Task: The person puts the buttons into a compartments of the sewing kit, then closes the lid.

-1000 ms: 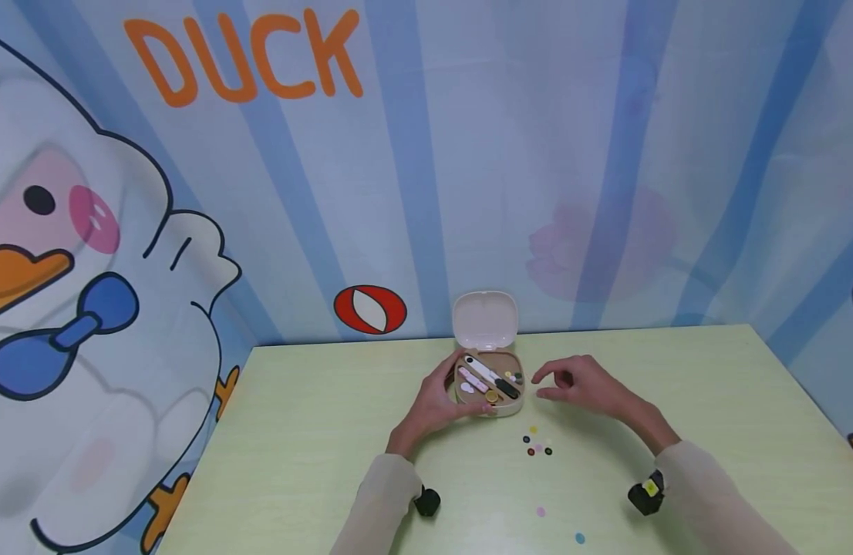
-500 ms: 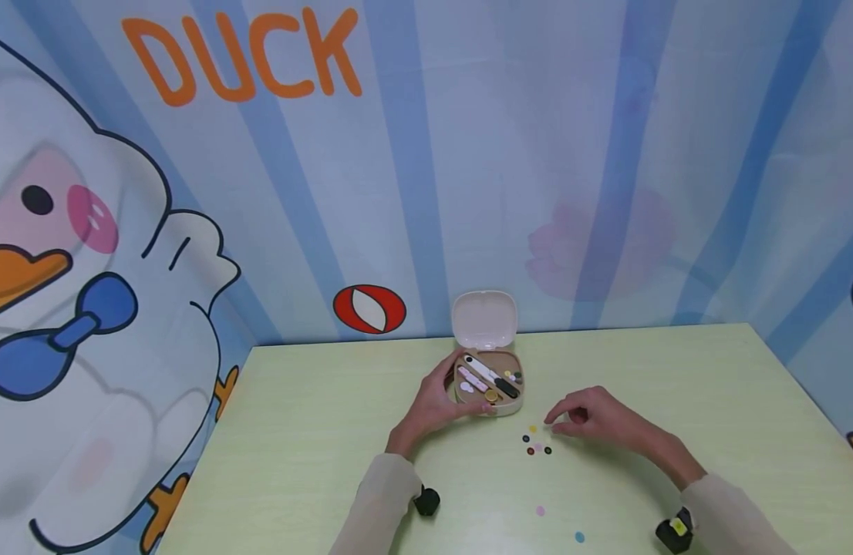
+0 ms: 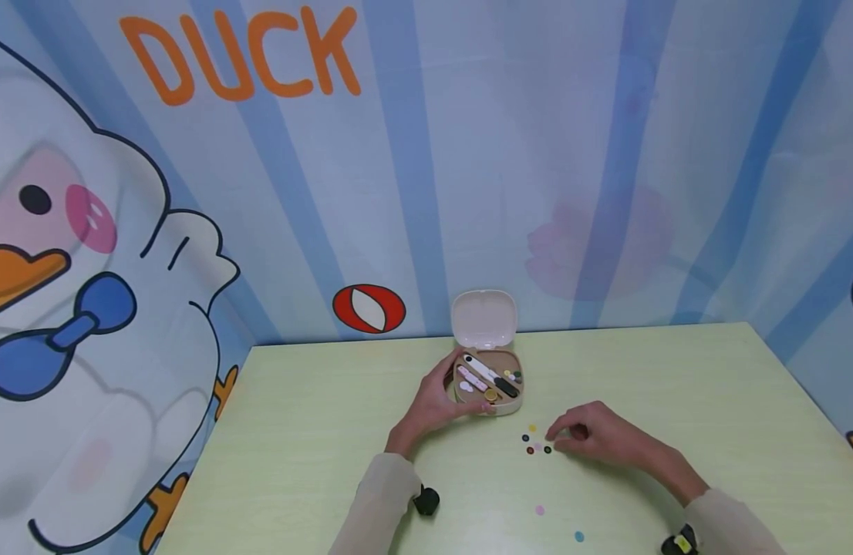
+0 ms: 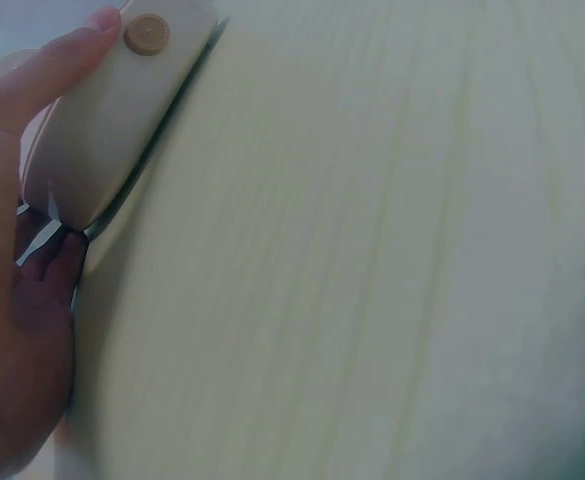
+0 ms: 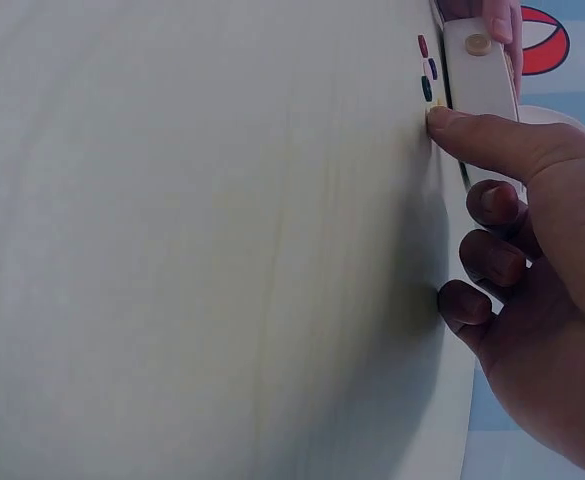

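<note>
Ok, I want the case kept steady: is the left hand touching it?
Touching. The left wrist view shows the left hand's thumb laid against the case, beside its round button.

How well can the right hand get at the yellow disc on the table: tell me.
Probably yes: the right hand is close beside the yellow disc, and nothing visible stands between them.

One left hand (image 3: 436, 402), one right hand (image 3: 603, 435), one box (image 3: 507, 410)

One table (image 3: 329, 401) bears at least two pink discs (image 3: 540, 510), two dark discs (image 3: 526, 438), one red disc (image 3: 530, 450), one yellow disc (image 3: 533, 428) and one blue disc (image 3: 579, 536); the box counts one lid (image 3: 484, 318), one round stud (image 4: 147, 34), one white-and-black tool (image 3: 503, 385), one pink stick (image 3: 472, 378) and one gold piece (image 3: 491, 395); its tiny pieces (image 3: 514, 376) blur past counting
</note>
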### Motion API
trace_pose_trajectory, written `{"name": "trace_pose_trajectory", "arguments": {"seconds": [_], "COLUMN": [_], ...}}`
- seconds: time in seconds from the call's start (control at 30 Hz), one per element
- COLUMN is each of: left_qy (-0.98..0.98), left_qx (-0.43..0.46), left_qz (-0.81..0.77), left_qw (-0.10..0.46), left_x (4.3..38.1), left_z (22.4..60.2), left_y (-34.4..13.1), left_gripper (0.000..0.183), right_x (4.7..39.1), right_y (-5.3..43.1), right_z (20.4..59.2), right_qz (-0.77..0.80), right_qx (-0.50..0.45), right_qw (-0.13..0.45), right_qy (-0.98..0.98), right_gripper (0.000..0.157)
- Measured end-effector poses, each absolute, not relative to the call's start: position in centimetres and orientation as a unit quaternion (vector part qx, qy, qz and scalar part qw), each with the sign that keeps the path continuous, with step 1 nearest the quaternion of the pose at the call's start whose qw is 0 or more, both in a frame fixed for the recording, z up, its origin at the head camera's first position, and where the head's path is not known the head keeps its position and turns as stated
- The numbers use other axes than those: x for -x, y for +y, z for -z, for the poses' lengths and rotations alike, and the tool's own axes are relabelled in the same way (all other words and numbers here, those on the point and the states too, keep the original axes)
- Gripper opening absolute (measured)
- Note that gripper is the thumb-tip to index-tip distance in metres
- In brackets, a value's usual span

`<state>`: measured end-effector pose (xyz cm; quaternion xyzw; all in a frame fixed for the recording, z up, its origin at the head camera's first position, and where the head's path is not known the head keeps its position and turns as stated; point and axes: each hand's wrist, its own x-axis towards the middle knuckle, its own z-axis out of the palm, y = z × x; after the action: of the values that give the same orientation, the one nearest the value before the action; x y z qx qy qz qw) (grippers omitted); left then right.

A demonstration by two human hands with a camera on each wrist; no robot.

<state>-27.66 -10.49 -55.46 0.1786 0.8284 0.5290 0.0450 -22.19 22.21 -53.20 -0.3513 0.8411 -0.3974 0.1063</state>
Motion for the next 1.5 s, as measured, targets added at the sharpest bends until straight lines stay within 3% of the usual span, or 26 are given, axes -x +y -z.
{"name": "trace_pose_trajectory", "arguments": {"seconds": [1.5], "left_qy": [0.834], "left_qx": [-0.183], "left_qz": [-0.519], "left_qw": [0.041], "left_x": [27.9], "left_z": [55.7], "left_y": [-10.5], "left_gripper": [0.109], "right_x": [23.2], "right_y": [21.1], "right_z": [52.7], "right_qz": [0.342], "right_qx": [0.332], "right_qw": [0.067], "right_qy": [0.876], "right_gripper": [0.01]}}
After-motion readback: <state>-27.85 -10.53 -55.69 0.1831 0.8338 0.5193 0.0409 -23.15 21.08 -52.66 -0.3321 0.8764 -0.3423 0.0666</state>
